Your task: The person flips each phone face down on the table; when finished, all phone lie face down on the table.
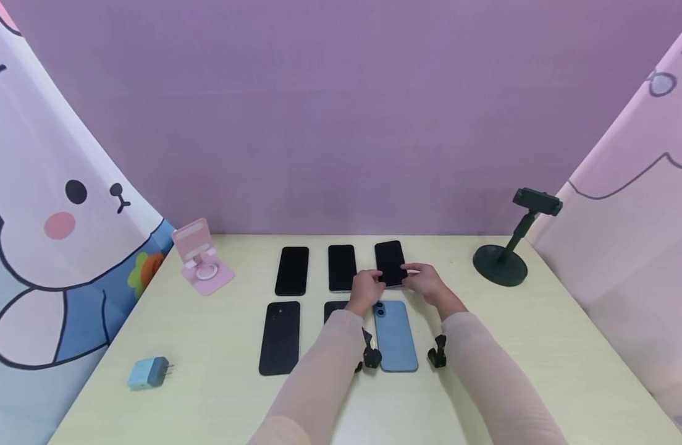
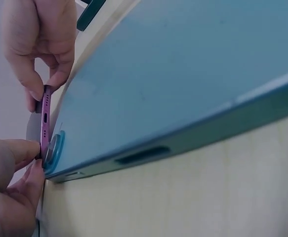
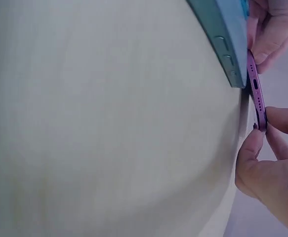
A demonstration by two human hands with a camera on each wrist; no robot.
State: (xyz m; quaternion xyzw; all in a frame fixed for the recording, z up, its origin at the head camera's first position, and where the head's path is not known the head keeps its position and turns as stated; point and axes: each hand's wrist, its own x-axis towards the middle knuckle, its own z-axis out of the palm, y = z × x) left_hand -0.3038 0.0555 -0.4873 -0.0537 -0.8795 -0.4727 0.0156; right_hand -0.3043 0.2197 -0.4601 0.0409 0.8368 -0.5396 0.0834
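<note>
My left hand (image 1: 366,290) and right hand (image 1: 427,282) pinch the two near corners of a smartphone (image 1: 390,258) with a black screen facing up. Its purple bottom edge (image 2: 46,117) with the charging port shows in the left wrist view. A light-blue smartphone (image 1: 396,340) lies back up just in front of it, between my forearms. Left of the held one, two more black-screened smartphones, a middle one (image 1: 342,267) and a far-left one (image 1: 291,271), lie in the back row. A dark smartphone (image 1: 334,305) is mostly hidden under my left forearm.
Another dark smartphone (image 1: 280,340) lies back up at front left. A pink folding stand (image 1: 218,281) stands at the table's back left, a dark green round-based stand (image 1: 500,267) at the back right. A blue plug charger (image 1: 146,373) lies at the left. Purple cloth hangs behind the table (image 1: 207,358).
</note>
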